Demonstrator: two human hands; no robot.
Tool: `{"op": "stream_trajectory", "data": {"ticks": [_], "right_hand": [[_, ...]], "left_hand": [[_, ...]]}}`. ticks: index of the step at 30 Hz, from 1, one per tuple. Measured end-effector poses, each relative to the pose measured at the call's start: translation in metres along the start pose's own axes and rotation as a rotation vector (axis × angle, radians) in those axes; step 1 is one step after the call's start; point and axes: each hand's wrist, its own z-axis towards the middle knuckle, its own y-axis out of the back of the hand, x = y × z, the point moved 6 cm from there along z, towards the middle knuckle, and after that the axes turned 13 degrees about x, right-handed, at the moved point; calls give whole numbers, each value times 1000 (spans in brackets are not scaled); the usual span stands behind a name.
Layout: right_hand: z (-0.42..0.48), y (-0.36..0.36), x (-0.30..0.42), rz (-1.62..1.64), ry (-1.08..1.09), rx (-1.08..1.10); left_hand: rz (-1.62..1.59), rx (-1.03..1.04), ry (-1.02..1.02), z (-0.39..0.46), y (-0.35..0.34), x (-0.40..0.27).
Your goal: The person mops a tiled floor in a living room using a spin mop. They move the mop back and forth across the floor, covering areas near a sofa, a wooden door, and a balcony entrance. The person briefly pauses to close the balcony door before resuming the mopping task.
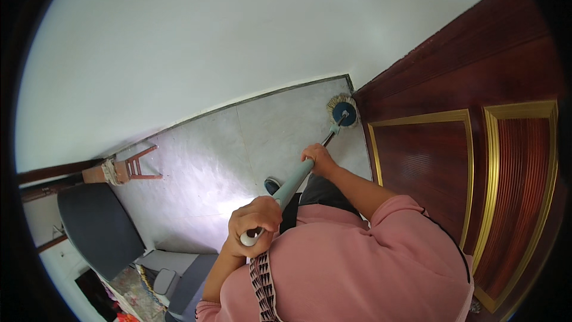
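A spin mop with a round blue disc head (344, 113) and pale string fringe rests on the floor in the corner, close beside the dark red door. Its pole slants from there up towards my body. My left hand (257, 223) is wrapped around the upper end of the pale green mop handle (292, 182), near its white end loop. Lower down, my right hand (318, 158) grips the pole near where the green sleeve meets the metal shaft. A dark shoe (271, 185) shows on the floor just left of the handle.
A white wall (214, 40) with a dark base edge runs along the far side. The dark red door (420, 156) with gold trim stands at right. At left are a wooden stool (127, 171) with cloth tied around it, a dark rounded panel (100, 230) and grey upholstered seating (192, 281).
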Motion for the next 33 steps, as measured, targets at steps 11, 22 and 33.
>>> {"op": "stream_trajectory", "data": {"ticks": [11,22,33], "right_hand": [[75,-170,172,242,356,257],[114,-231,224,296,630,503],[12,-83,42,26,214,371]], "left_hand": [[433,-374,192,-96,50,-120],[538,-567,104,-148,53,-131],[63,-87,32,-61,15,-43]]}}
